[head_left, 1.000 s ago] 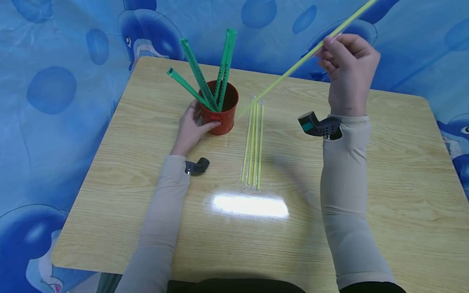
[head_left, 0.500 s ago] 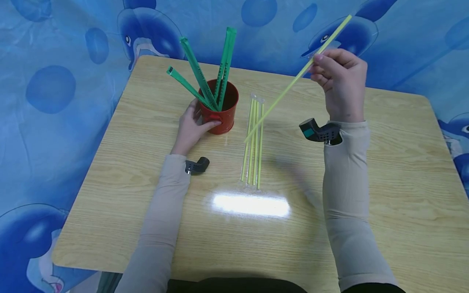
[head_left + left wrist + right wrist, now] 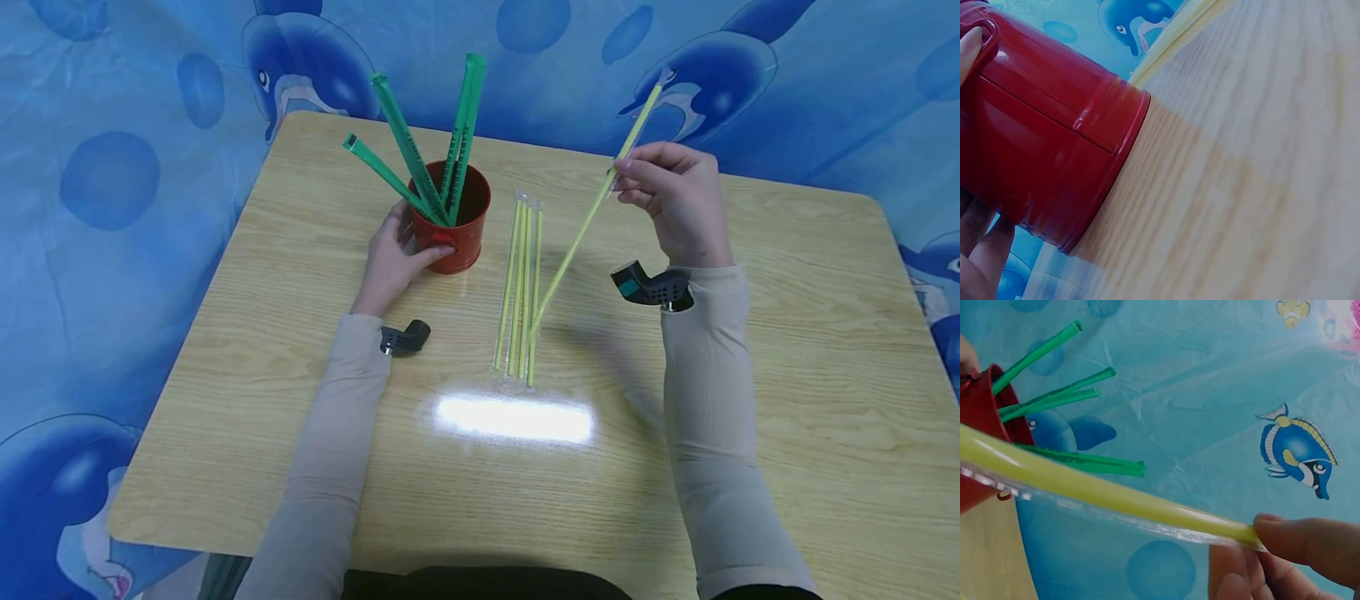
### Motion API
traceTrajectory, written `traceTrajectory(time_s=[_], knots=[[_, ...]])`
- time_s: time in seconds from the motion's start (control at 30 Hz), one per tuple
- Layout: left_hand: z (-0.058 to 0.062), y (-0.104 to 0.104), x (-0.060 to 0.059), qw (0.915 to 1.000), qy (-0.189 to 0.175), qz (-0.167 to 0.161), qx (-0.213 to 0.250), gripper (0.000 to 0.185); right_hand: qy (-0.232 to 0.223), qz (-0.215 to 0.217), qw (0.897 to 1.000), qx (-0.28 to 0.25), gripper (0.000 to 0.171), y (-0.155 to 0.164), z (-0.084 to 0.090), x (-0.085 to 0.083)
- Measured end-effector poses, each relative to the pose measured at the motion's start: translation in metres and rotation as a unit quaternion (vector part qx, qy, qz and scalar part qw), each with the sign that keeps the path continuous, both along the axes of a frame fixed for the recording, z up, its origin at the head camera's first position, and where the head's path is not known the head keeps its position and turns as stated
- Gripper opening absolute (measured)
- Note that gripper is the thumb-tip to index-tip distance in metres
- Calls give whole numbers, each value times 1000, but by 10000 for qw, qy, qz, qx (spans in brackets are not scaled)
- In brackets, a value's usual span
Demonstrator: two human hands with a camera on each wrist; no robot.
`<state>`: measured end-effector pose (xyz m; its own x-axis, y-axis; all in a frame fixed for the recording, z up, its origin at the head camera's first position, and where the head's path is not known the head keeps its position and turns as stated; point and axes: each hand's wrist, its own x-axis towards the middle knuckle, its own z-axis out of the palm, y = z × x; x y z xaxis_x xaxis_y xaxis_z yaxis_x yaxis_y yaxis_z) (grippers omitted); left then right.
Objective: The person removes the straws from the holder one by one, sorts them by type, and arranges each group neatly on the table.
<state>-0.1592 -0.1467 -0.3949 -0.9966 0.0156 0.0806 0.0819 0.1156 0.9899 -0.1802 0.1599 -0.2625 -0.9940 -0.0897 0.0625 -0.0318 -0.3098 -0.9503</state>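
Head view: right hand pinches one wrapped yellow straw, tilted, low tip over the yellow straws lying on the table | left hand curls round the red cup of green straws | step: straw aloft mid-carry; next likely needs careful tip aim | writing: green wrapper print unreadable

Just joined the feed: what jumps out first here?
A red bucket bristling with green wrapped straws stands at the table's far side, gripped by the left hand. The right hand pinches one yellow straw slanting down to the yellow straws lying mid-table.
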Motion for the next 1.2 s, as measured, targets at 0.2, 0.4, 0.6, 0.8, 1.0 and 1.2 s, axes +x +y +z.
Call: traceTrajectory(time_s=[0.2, 0.4, 0.6, 0.8, 1.0, 1.2], knots=[[1, -1, 1, 10000, 19, 6, -65, 81, -185, 496, 9974, 490, 4, 2, -11, 2], [2, 0, 2, 9999, 28, 16, -107, 81, -365, 562, 9933, 940, 4, 2, -24, 1], [1, 1, 2, 10000, 29, 18, -80, 81, -773, 519, 9855, 1418, 5, 1, -42, -6], [1, 3, 2, 10000, -6, 20, -40, 80, -1156, 478, 9793, 1591, 5, 4, -59, -14], [2, 3, 2, 10000, -2, 29, -93, 81, -1494, 483, 9687, 1924, 4, 3, -75, -22], [1, 3, 3, 9999, 35, 43, -116, 81, -1657, 607, 9562, 2334, 6, -3, -95, -27]])
